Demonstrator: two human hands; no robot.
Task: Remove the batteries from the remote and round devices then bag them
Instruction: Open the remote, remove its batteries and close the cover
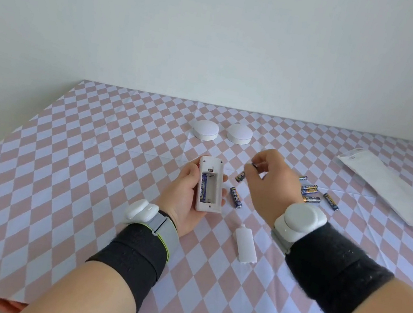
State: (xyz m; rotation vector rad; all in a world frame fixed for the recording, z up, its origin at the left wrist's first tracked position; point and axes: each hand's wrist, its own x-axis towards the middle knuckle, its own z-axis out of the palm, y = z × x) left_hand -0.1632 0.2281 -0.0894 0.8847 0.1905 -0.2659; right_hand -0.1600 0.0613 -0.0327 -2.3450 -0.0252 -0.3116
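Note:
My left hand [184, 191] grips a white remote [210, 184] back-side up, its battery bay open with one blue battery [205, 186] in the left slot and the right slot bare. My right hand [271, 180] hovers just right of the remote and pinches a battery [255, 165] between thumb and fingertips. The remote's white cover [245, 243] lies on the cloth in front of it. Two round white devices [206, 130] [239, 133] sit farther back. Loose batteries lie on the cloth: one [236, 197] beside the remote, several [309, 192] right of my right hand.
A clear plastic bag [393, 186] lies flat at the right rear of the table [56, 185], which wears a pink and white diamond cloth. A plain white wall stands behind. The table's near edge runs along the bottom of the view.

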